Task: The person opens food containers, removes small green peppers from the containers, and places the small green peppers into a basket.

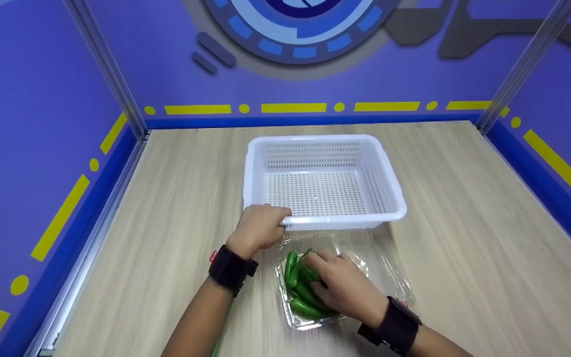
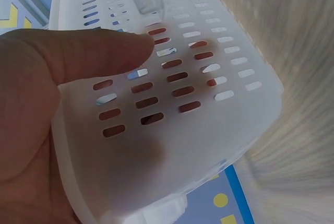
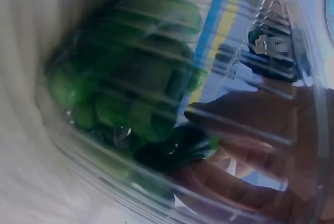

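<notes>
A white perforated plastic basket stands on the table with nothing inside. My left hand grips its near left rim; in the left wrist view the thumb lies against the perforated wall and the fingers show through the slots. Closer to me is a clear plastic clamshell box, its lid folded open to the right. Several glossy green peppers lie inside it. My right hand reaches into the box and pinches a green pepper among the others; its fingertips are partly hidden.
The pale wood-grain table is enclosed by blue printed panels at the back and both sides. Metal posts stand at the back corners. The open lid lies beside my right wrist.
</notes>
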Demonstrator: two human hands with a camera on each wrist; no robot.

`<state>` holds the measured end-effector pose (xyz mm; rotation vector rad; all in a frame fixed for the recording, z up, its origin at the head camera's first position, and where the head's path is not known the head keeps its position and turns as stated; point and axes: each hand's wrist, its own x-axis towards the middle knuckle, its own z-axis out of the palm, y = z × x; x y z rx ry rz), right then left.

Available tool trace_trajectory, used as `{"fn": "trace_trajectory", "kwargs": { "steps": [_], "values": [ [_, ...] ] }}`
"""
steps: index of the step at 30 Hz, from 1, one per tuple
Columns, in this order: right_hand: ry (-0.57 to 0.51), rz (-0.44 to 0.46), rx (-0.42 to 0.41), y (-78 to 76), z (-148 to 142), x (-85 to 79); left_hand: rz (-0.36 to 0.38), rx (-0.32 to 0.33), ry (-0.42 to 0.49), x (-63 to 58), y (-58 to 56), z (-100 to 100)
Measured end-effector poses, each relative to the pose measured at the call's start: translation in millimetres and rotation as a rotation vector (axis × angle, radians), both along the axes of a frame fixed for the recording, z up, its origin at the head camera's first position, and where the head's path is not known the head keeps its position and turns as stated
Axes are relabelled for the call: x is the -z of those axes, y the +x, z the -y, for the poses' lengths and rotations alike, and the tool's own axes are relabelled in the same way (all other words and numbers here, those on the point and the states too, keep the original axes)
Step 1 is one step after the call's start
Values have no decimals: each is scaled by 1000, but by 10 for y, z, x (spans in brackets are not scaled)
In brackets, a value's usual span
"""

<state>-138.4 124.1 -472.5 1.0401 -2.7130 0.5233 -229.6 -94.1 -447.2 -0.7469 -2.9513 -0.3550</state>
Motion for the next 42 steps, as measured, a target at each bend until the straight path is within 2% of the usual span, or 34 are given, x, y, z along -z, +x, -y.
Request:
{"fn": "trace_trajectory", "kwargs": {
  "steps": [8, 14, 26, 33, 42],
  "values": [
    [-67, 6, -27, -13, -37, -90, 0, 4, 3, -32, 9, -9],
    [-159, 91, -73, -22, -71, -192, 18, 5, 11, -49, 22, -1],
    [-156, 138, -78, -23, -79, -344, 31, 6, 0, -51, 12, -2],
    [-164, 120, -75, -46, -89, -417, 27, 7, 6, -61, 6, 5],
    [-150, 38, -78, -100, -121, -482, 26, 16, 5, -37, -1, 12]
  ]
}}
